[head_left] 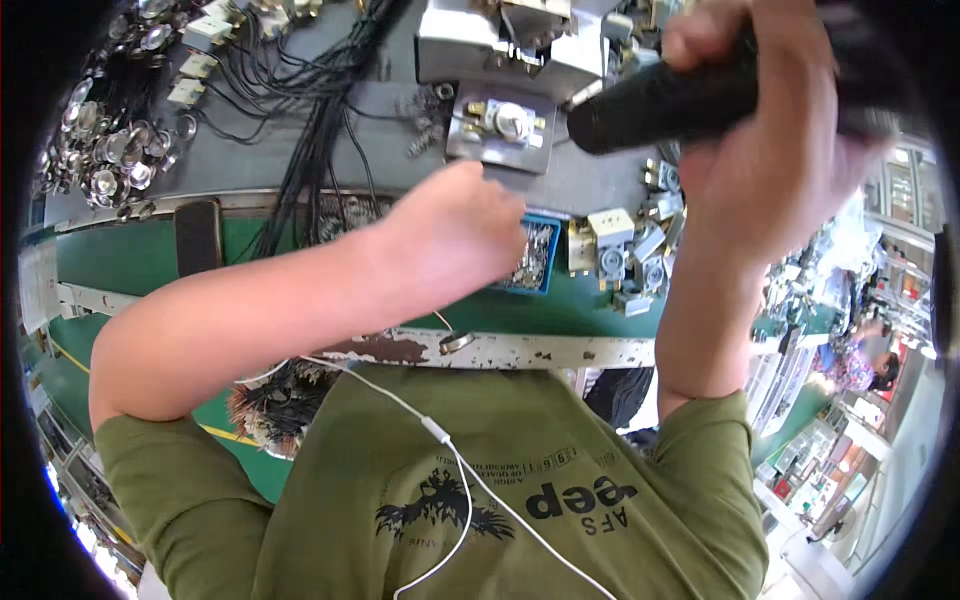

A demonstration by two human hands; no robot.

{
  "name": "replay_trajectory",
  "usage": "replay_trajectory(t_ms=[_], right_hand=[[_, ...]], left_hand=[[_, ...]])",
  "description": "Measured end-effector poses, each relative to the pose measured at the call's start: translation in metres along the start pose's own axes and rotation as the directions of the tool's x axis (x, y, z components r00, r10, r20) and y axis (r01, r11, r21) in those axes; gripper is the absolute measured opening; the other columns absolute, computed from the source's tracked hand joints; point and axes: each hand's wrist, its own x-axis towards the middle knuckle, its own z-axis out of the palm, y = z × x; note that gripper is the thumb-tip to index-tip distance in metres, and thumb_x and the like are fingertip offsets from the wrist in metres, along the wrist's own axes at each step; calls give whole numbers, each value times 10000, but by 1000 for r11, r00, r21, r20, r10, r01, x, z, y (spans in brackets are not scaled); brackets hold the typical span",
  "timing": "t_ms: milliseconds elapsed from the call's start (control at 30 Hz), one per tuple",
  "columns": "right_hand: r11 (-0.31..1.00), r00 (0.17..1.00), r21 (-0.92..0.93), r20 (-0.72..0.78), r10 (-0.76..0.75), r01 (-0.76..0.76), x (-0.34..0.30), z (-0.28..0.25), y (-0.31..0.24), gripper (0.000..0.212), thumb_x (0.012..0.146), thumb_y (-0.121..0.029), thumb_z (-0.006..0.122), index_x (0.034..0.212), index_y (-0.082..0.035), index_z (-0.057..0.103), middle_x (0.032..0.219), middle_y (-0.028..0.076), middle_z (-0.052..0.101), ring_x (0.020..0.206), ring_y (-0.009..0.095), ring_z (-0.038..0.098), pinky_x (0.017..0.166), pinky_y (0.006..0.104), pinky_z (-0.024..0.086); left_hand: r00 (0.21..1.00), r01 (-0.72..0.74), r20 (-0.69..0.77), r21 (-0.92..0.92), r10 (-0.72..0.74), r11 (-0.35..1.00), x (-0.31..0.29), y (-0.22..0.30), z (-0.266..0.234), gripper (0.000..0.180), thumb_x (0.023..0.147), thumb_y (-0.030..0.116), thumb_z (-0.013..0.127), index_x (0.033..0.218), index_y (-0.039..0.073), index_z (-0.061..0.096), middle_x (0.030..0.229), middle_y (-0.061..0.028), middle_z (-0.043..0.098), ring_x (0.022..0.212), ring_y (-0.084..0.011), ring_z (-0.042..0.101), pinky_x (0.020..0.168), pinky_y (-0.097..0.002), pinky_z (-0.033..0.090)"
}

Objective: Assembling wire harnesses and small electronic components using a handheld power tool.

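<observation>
My right hand (765, 165) is raised at the upper right, its fingers wrapped round a thick black handheld tool (650, 108) with a rounded end. Motion blurs the hand, and I cannot make out the tool's exact kind. My left hand (465, 225) is closed, fingers curled, over the left side of a blue tray (550, 270) full of small metal parts. Whatever its fingers hold is hidden. Just beyond it, a small switch-like part (510, 122) with a round silver middle and brass terminals sits on a metal block (530, 160), touched by neither hand.
A metal fixture (510, 45) stands behind the block. Black cables (320, 150) with white connectors run across the left; shiny round metal parts (125, 155) are heaped beyond them. Grey-and-white switch parts (625, 255) lie right of the tray. A phone (198, 237) lies at left. A white earphone cord (440, 435) hangs over my shirt.
</observation>
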Motion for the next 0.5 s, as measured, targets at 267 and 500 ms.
replay_trajectory(t_ms=[267, 500], right_hand=[[990, 948, -81, -290, -132, 114, 30, 39, -6, 311, 962, -86, 631, 1224, 72, 573, 841, 126, 642, 694, 148, 604, 624, 304, 514], [964, 795, -264, -593, -131, -39, 47, 78, 3, 253, 960, -26, 694, 1156, 13, 539, 773, 73, 632, 548, 139, 599, 501, 276, 509]], left_hand=[[985, -77, 166, 197, 44, 977, -2, 20, -14, 56, 772, 179, 697, 792, 152, 742, 826, 14, 630, 871, -168, 609, 711, -319, 414], [996, -57, -64, 21, 58, 998, -3, 10, -8, 110, 748, 173, 691, 836, 112, 667, 799, -12, 615, 823, -189, 631, 729, -322, 466]])
